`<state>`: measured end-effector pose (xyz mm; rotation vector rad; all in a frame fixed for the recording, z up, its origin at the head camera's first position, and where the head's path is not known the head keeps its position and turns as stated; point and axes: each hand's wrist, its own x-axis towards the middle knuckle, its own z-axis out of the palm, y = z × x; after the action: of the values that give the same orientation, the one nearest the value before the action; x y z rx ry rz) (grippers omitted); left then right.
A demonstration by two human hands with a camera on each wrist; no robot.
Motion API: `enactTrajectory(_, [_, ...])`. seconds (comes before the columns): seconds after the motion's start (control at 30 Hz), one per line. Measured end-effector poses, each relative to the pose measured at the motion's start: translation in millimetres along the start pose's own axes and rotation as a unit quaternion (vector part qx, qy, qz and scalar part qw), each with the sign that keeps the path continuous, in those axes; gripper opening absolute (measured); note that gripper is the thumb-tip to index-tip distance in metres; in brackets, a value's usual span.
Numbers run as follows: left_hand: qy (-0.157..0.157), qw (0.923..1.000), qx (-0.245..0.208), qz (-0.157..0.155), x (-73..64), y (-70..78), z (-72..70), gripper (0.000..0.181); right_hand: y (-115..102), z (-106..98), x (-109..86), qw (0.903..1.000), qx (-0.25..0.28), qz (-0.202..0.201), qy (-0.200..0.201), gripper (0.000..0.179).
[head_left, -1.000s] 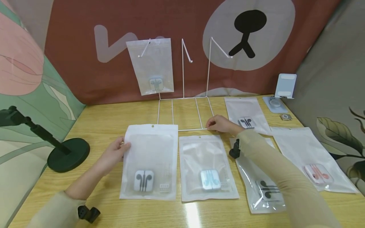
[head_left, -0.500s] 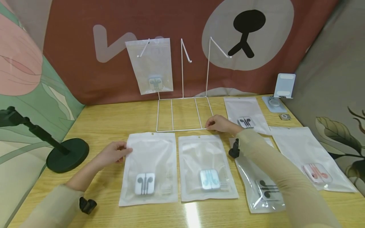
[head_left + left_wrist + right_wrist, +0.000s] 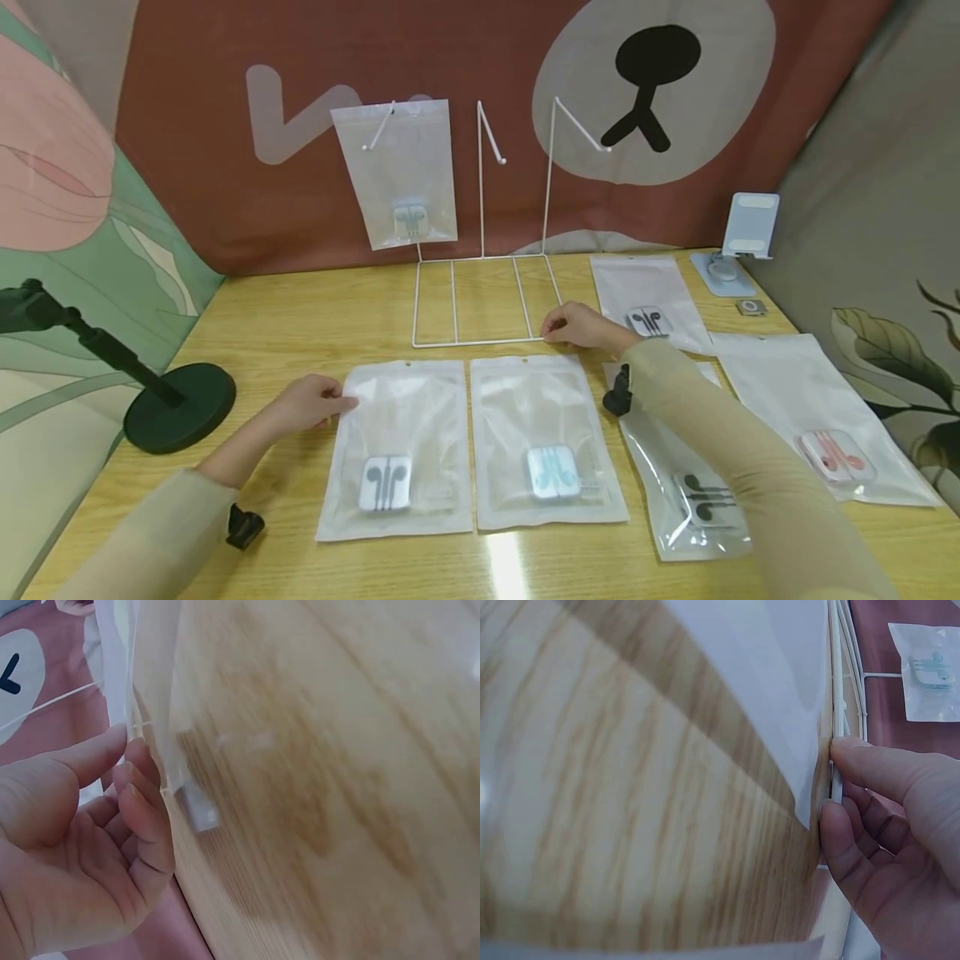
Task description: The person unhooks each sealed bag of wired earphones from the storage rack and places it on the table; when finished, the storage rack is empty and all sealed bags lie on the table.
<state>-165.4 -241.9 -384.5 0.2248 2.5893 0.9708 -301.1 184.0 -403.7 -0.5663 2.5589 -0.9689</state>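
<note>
My left hand [image 3: 309,403] pinches the upper left edge of a white zip bag [image 3: 401,404] holding earphones with dark grey buds in a square case [image 3: 386,482]. In the left wrist view, the bag's edge [image 3: 129,667] is between thumb and finger. At the front right corner of a white wire display rack [image 3: 480,342], my right hand [image 3: 576,325] grips the rod [image 3: 837,780] with thumb and fingertips. Beside the left bag lies a second zip bag [image 3: 525,400] with light blue earphones. Another bag [image 3: 408,175] hangs on the rack's left hook.
Several more bagged earphones lie on the right: a back bag [image 3: 645,283], a glossy bag [image 3: 660,450] under the right forearm, and one with pink earphones [image 3: 787,375]. A phone stand [image 3: 750,229] and a small square gadget [image 3: 751,307] stand behind. A dark round-based stand [image 3: 180,408] is on the left.
My left hand has drawn the grey-bud bag towards me and slightly right, lowering it flat beside the light blue earphones' bag. My right hand has stayed on the rack's corner.
</note>
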Motion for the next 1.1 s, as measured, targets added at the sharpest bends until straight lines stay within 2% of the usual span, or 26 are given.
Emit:
enactTrajectory(0.17, [-0.004,0.9994,0.035,-0.007,3.0,0.4,1.7,0.033,0,-1,-0.3,1.0,0.001,-0.001,-0.001,0.006])
enactTrajectory(0.4, [-0.011,0.9982,0.054,-0.024,3.6,3.3,1.8,0.033,2,-1,0.3,0.9999,-0.001,-0.011,-0.001,0.006])
enactTrajectory(0.57, [-0.021,0.9964,0.079,-0.022,2.2,7.9,-3.6,0.035,2,-1,-0.3,1.0,0.006,-0.005,-0.004,0.006])
enactTrajectory(0.7, [-0.011,0.9942,0.105,-0.017,2.9,13.9,-17.6,0.038,2,-1,-0.4,0.9999,0.008,-0.007,-0.003,0.007])
enactTrajectory(0.87, [0.015,0.9933,0.114,-0.005,5.3,28.2,-43.5,0.038,1,-1,-0.8,0.9999,0.011,-0.005,-0.005,0.007])
enactTrajectory(1.03, [0.062,0.9921,0.107,0.024,14.0,44.0,-70.8,0.039,1,-1,-0.9,0.9999,0.011,-0.006,-0.005,0.007])
enactTrajectory(1.1, [0.091,0.9907,0.094,0.038,18.8,52.7,-82.3,0.04,1,-1,-0.5,0.9999,0.012,-0.007,-0.004,0.007])
